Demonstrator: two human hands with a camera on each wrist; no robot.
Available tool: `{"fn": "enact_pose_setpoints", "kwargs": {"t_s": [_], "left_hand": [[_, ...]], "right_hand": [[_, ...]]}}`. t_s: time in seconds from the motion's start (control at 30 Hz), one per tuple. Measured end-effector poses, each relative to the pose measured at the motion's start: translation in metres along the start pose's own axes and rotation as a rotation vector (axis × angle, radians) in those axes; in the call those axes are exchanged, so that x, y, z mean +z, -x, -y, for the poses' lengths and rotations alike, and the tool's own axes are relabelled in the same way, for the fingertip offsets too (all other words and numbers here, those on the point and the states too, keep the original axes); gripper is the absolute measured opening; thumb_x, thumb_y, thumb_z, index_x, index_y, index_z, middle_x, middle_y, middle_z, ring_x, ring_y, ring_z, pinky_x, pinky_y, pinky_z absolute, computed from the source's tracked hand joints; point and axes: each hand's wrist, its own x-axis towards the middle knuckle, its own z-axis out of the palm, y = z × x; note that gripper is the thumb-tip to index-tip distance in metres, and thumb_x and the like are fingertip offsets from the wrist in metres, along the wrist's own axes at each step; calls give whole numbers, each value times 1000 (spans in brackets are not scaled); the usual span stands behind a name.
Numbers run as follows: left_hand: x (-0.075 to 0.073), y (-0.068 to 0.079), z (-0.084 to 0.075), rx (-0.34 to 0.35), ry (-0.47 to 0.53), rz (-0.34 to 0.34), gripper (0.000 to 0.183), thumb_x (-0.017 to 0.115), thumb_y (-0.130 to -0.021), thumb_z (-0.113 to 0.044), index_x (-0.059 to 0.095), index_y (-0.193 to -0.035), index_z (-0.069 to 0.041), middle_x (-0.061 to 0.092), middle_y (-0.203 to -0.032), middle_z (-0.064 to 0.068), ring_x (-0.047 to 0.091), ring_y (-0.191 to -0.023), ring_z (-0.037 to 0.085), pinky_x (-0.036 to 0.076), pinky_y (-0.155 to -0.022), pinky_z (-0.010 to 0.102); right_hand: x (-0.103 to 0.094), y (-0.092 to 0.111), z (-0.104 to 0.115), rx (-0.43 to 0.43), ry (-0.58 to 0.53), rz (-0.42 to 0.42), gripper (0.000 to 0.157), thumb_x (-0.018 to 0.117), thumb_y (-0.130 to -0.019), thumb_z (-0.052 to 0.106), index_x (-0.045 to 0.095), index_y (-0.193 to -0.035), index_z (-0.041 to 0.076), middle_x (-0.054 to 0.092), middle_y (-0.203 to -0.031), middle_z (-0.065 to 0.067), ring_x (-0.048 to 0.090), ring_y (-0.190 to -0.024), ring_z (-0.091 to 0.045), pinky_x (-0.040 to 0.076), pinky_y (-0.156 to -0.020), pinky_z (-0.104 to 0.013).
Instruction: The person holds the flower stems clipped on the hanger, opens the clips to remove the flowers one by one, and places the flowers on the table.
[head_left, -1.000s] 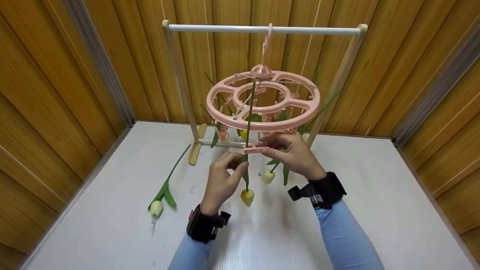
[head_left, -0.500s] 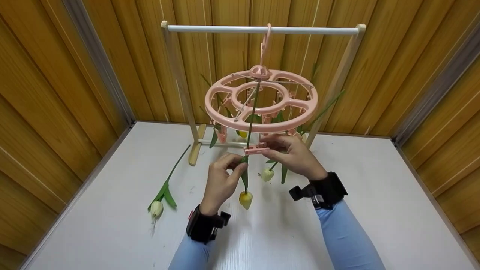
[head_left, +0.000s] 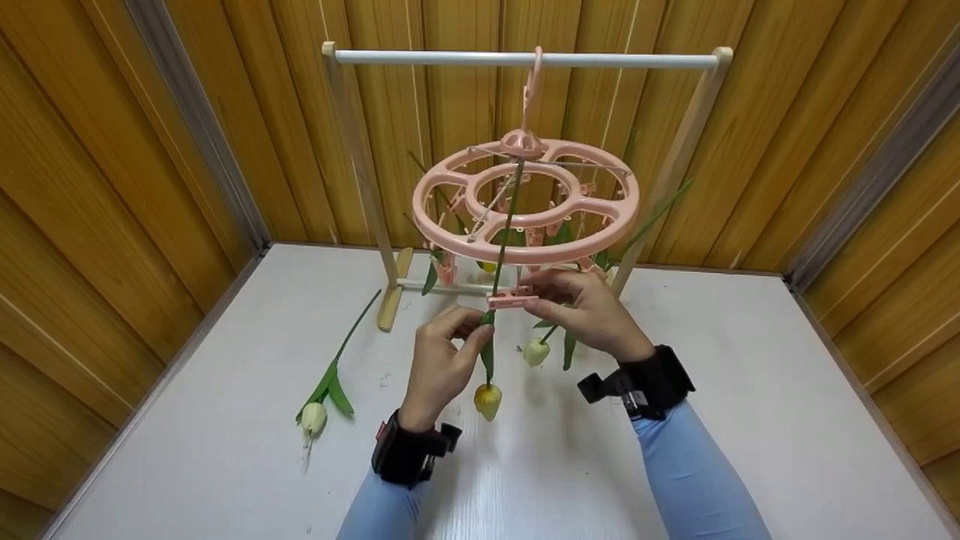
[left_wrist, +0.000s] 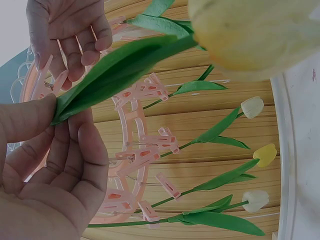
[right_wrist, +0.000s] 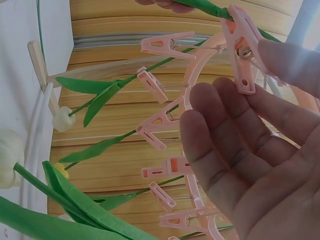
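Note:
My left hand [head_left: 442,360] pinches an artificial yellow tulip [head_left: 487,402] where its leaves meet the stem. The tulip hangs flower down, its stem rising in front of the pink clip hanger [head_left: 442,238]. Between thumb and fingers, my right hand [head_left: 589,309] pinches a pink clothespin [head_left: 513,300] that hangs from the ring. In the right wrist view the mouth end of this clothespin [right_wrist: 240,50] meets the green stem [right_wrist: 215,9]; whether it clamps the stem I cannot tell. Close to the left wrist camera, the same flower [left_wrist: 250,35] looks large and pale yellow.
A white tulip [head_left: 313,417] lies on the white table [head_left: 225,465] at left. Other tulips, including a white one [head_left: 535,351], hang from clips behind my hands. The hanger hooks over the white bar [head_left: 420,57] of a wooden-legged rack.
The yellow flower has swung slightly left and down, while the upper end of its stem has tilted a little right. Both hands stay almost in place, still holding the tulip and the clothespin.

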Motion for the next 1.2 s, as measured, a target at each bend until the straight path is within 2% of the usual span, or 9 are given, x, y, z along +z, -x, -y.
{"fn": "enact_pose_setpoints", "kwargs": {"t_s": [0.27, 0.67, 1.2], "left_hand": [[0, 0, 2, 5, 5, -7, 6, 72, -96, -5, 76, -97, -1, 70, -88, 6, 64, -77, 17, 54, -70, 28], [1, 0, 2, 38, 4, -34, 4, 73, -94, -3, 77, -95, -4, 71, -86, 6, 66, -75, 17, 55, -69, 29], [1, 0, -1, 10, 4, -43, 4, 74, -92, -1, 77, -95, -2, 71, -86, 5, 66, -75, 14, 56, -69, 28]], "right_hand": [[2, 1, 1, -24, 13, -34, 23, 72, -96, 6, 74, -117, 0, 75, -109, -13, 69, -86, -17, 57, -76, -25], [5, 0, -2, -84, -11, -77, 19, 73, -95, 4, 76, -113, 1, 77, -106, -11, 70, -86, -16, 56, -75, -24], [8, 2, 0, -67, 5, -104, 18, 74, -94, 5, 77, -111, 2, 77, -107, -10, 70, -89, -15, 56, -75, -24]]}}
